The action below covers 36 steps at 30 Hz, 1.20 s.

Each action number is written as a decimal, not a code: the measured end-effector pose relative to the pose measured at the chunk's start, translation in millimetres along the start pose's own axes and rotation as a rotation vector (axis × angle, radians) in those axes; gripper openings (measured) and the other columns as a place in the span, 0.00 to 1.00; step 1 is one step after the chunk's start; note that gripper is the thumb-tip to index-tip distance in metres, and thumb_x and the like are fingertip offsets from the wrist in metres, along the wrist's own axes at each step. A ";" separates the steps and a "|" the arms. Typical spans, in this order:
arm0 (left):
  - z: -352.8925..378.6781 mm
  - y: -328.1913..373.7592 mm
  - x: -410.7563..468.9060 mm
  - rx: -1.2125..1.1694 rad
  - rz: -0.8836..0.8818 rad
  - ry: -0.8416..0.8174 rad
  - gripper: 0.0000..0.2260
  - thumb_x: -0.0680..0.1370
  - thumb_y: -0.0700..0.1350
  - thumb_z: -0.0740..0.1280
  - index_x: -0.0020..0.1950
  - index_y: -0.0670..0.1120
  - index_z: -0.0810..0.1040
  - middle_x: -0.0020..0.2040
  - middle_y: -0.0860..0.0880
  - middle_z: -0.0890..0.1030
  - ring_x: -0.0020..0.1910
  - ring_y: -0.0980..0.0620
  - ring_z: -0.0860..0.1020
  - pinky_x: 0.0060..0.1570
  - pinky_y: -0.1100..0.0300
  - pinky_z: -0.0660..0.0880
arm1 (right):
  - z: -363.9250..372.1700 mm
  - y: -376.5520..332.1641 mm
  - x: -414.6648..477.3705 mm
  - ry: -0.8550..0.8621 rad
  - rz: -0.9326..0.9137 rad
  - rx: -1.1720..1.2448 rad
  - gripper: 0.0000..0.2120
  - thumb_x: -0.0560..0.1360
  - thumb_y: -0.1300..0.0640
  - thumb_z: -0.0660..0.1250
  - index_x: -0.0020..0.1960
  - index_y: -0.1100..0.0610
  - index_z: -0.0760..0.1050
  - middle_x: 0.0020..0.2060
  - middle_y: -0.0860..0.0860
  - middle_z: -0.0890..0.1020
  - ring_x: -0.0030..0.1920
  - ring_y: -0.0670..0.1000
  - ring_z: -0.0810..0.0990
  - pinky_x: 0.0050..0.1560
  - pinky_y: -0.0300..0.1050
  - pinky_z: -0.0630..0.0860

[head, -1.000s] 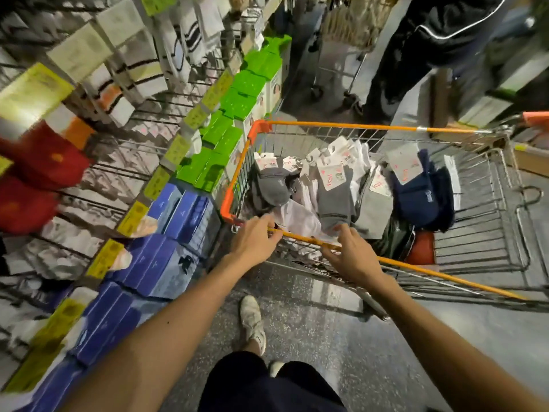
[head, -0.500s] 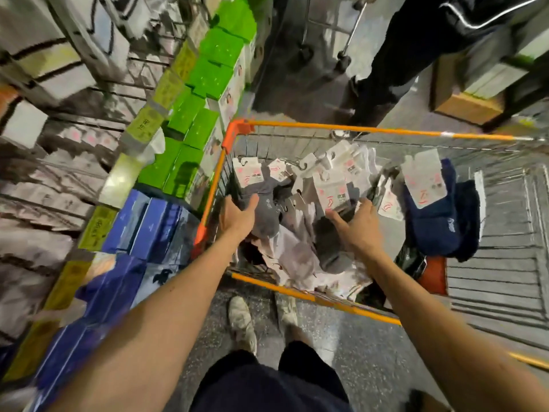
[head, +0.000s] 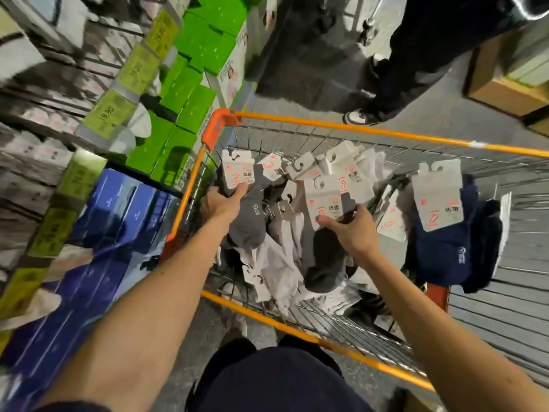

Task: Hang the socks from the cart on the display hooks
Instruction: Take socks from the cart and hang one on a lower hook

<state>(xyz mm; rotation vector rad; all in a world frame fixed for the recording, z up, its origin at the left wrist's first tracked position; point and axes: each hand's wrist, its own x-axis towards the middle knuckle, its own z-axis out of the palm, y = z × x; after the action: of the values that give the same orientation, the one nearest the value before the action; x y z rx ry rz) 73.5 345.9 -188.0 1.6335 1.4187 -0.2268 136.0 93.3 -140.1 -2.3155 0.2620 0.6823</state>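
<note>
Head view: left hand (head: 221,203), right hand (head: 352,231) grip grey socks (head: 248,224), cards (head: 237,171) pointing away.

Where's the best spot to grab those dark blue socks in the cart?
Probably pinch the white card on top of the dark blue socks, reaching down from above: the card is flat, faces up and lies uncovered, while the sock end is floppy.

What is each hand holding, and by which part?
Left hand grips a grey sock pair low on its header card; right hand pinches a darker grey pair low on its own card.
</note>
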 end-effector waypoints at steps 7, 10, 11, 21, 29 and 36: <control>-5.8 -7.9 -9.1 -0.118 -0.001 0.005 0.34 0.71 0.57 0.76 0.70 0.42 0.73 0.68 0.45 0.76 0.65 0.43 0.75 0.62 0.47 0.76 | -5.3 8.7 -2.5 -0.068 -0.025 0.155 0.24 0.67 0.50 0.81 0.57 0.56 0.77 0.49 0.49 0.84 0.48 0.50 0.83 0.47 0.45 0.79; -15.2 -1.1 -26.9 -0.170 -0.015 0.013 0.17 0.75 0.48 0.75 0.59 0.42 0.77 0.57 0.47 0.79 0.53 0.47 0.78 0.52 0.54 0.76 | -13.7 12.2 -7.4 -0.121 -0.058 0.223 0.18 0.69 0.52 0.80 0.56 0.55 0.82 0.50 0.49 0.86 0.49 0.48 0.85 0.49 0.46 0.81; -18.0 -2.3 -31.7 -0.165 -0.003 0.016 0.14 0.76 0.47 0.74 0.58 0.44 0.77 0.56 0.47 0.80 0.52 0.47 0.78 0.53 0.53 0.76 | -16.6 13.1 -9.1 -0.136 -0.057 0.255 0.16 0.69 0.53 0.79 0.55 0.55 0.83 0.49 0.49 0.86 0.48 0.47 0.85 0.49 0.43 0.82; -45.7 -5.5 -88.9 -0.209 0.134 0.022 0.33 0.79 0.54 0.69 0.79 0.44 0.61 0.77 0.46 0.66 0.75 0.44 0.65 0.73 0.45 0.65 | -45.3 9.3 -31.3 -0.220 -0.074 0.492 0.10 0.74 0.56 0.75 0.55 0.54 0.83 0.50 0.49 0.86 0.52 0.47 0.85 0.54 0.44 0.80; -58.7 -14.0 -118.9 -0.510 0.029 -0.187 0.27 0.71 0.56 0.77 0.67 0.47 0.77 0.62 0.47 0.82 0.61 0.47 0.80 0.65 0.45 0.74 | -62.4 -0.7 -47.5 -0.292 -0.129 0.578 0.04 0.78 0.55 0.70 0.52 0.53 0.81 0.44 0.45 0.86 0.41 0.40 0.84 0.39 0.33 0.78; -0.9 5.1 -185.8 -0.478 -0.007 -0.513 0.38 0.72 0.60 0.74 0.76 0.48 0.62 0.72 0.51 0.71 0.70 0.49 0.71 0.72 0.48 0.67 | -61.1 4.9 -54.8 -0.424 -0.078 0.559 0.33 0.67 0.28 0.70 0.61 0.51 0.78 0.54 0.45 0.84 0.58 0.48 0.81 0.63 0.51 0.74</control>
<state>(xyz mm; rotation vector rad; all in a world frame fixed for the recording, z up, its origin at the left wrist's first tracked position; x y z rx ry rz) 18.8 220.3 -62.4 1.0778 0.9870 -0.2640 112.6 48.2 -75.5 -1.6019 0.1396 0.9070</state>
